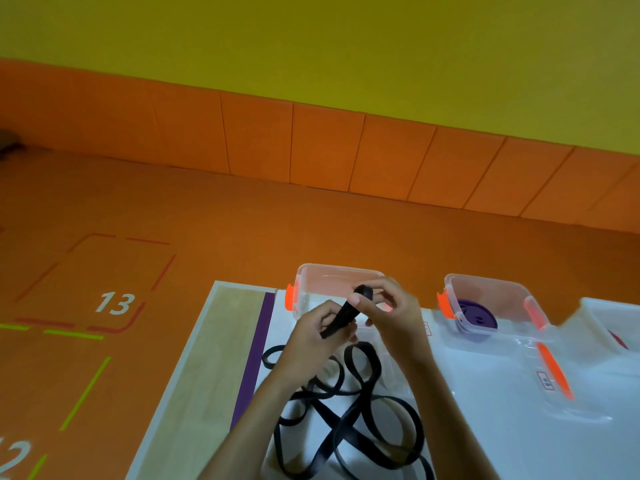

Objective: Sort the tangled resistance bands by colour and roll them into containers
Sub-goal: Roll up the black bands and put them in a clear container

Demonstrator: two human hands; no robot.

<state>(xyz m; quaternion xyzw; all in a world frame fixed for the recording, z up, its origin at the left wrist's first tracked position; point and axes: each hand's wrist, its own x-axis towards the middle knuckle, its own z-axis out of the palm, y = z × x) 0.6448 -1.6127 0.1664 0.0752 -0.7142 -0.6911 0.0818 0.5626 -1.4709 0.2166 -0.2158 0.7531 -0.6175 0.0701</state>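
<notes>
Both hands were up at centre frame. My left hand (311,336) pinched the black band (344,314) low on the strip, and my right hand (388,306) gripped its folded end just above. The rest of the band lay in loose, tangled loops on the white table (485,438), lower centre. Just behind my fingers stood a clear container (329,277) with an orange clip. To the right, a second container (512,299) held a rolled purple band (479,318), with a lid (519,368) lying just below it.
</notes>
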